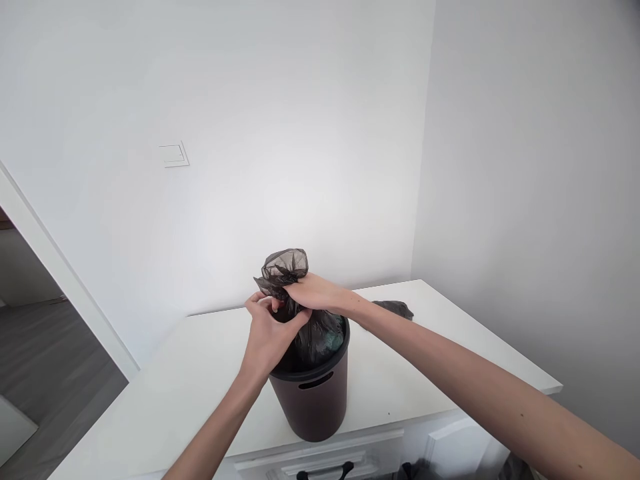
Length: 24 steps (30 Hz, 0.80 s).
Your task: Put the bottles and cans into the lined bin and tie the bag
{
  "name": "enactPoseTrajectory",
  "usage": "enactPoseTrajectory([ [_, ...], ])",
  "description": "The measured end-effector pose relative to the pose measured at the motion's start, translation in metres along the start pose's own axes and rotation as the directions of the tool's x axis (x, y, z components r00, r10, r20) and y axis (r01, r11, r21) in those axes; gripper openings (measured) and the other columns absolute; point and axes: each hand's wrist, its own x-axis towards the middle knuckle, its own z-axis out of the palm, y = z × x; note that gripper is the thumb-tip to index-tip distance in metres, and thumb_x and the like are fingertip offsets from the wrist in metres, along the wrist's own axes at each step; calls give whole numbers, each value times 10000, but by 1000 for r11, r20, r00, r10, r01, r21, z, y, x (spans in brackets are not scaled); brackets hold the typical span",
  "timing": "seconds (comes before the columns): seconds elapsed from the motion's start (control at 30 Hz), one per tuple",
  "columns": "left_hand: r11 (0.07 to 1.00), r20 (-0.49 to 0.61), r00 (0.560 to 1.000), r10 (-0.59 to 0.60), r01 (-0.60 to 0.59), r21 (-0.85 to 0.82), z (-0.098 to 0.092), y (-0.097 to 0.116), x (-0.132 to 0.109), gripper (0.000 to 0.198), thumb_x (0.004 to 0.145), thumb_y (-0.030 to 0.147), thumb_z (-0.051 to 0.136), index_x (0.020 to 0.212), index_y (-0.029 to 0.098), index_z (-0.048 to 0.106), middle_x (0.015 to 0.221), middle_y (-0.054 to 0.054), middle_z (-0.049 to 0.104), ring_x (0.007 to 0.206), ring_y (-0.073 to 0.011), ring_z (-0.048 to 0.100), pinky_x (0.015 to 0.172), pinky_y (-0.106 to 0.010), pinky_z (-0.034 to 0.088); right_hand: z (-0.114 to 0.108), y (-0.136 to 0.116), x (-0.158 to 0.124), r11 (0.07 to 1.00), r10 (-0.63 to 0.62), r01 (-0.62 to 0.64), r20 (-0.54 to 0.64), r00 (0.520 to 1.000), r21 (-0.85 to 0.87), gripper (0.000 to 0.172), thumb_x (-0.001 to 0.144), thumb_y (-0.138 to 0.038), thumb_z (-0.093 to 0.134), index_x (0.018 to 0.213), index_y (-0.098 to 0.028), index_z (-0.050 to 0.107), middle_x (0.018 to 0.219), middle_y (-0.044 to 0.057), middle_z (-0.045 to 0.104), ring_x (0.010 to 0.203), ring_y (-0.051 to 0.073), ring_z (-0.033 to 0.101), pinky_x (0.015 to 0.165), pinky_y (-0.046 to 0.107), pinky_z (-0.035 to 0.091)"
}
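A dark brown round bin [313, 400] stands on a white cabinet top [190, 380]. A thin black bin bag [283, 267] sits inside it, its neck gathered above the rim. My left hand [267, 333] is closed around the bag's neck from the near side. My right hand [313, 292] is closed on the neck from the right, just under the bunched top. Something greenish shows through the bag inside the bin.
A second dark bag [395, 308] lies crumpled on the top behind my right forearm. White walls meet in a corner at the right. A light switch [173, 155] is on the wall. A doorway opens at the left. A black drawer handle [325, 472] shows below the bin.
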Motion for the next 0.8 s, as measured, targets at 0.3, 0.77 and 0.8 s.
enactPoseTrajectory([
  [0.3, 993, 355, 928, 111, -89, -77, 0, -5, 11, 111, 811, 289, 547, 743, 221, 603, 786, 11, 628, 850, -196, 608, 811, -318, 452, -29, 21, -26, 964, 71, -96, 106, 992, 249, 332, 980, -489, 559, 804, -224, 656, 888, 12, 726, 878, 182, 649, 898, 305, 506],
  [0.77, 992, 428, 903, 45, 10, -126, -7, 8, 2, 211, 827, 340, 552, 658, 218, 527, 696, 32, 532, 681, -148, 471, 649, -256, 383, -22, 59, -53, 961, -216, 171, -206, 954, -217, 444, 723, 21, 528, 1074, -243, 598, 680, -81, 669, 677, 138, 626, 653, 236, 418],
  [0.8, 996, 437, 898, 59, -23, -87, -7, 9, 1, 220, 837, 351, 545, 660, 220, 535, 696, 31, 544, 684, -155, 478, 658, -264, 387, -16, 63, -51, 946, -250, 174, -270, 930, -275, 439, 715, 32, 531, 1055, -240, 588, 720, -70, 689, 695, 138, 631, 658, 235, 416],
])
